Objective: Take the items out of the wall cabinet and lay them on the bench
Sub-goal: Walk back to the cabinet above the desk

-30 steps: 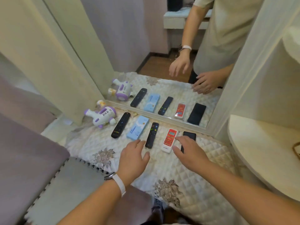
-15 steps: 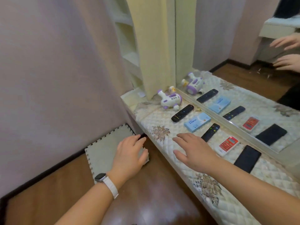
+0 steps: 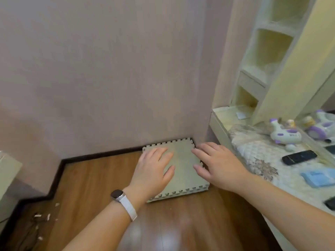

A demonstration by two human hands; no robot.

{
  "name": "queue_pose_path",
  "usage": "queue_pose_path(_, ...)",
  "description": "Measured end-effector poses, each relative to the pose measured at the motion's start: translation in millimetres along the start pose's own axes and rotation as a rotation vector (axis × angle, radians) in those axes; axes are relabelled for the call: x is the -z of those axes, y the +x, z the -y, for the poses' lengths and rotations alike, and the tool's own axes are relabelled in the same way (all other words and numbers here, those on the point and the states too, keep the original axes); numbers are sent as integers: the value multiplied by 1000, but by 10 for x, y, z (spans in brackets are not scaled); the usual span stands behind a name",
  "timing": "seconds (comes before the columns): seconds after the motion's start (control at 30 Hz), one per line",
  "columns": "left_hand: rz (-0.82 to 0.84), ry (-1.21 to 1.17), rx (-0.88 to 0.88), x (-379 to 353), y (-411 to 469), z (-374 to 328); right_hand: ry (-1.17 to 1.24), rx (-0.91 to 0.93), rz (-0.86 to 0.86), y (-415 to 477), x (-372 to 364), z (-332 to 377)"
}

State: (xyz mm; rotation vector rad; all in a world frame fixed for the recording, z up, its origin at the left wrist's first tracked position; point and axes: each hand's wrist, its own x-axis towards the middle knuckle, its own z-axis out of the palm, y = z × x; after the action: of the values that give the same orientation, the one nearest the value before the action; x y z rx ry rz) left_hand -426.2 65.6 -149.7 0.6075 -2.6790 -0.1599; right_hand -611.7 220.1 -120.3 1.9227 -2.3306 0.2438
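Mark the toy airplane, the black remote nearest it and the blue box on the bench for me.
toy airplane (image 3: 285,135): head view, on its white fuselage.
black remote (image 3: 299,157): head view, middle of its face.
blue box (image 3: 320,177): head view, centre of its top.

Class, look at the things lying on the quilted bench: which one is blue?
The flat blue box, lying between the black remote and the dark item at the frame's right edge. The toy plane is white and purple.
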Motion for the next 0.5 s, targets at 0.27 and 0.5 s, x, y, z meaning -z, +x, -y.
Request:
queue_pose_path(0.27, -34, 47, 259, 725, -579, 1268, 12, 242, -39, 1173, -115, 1164)
queue_pose_path(0.5, -79, 133, 405, 1112, -926, 1908, 38, 432, -81, 1943, -163, 1763)
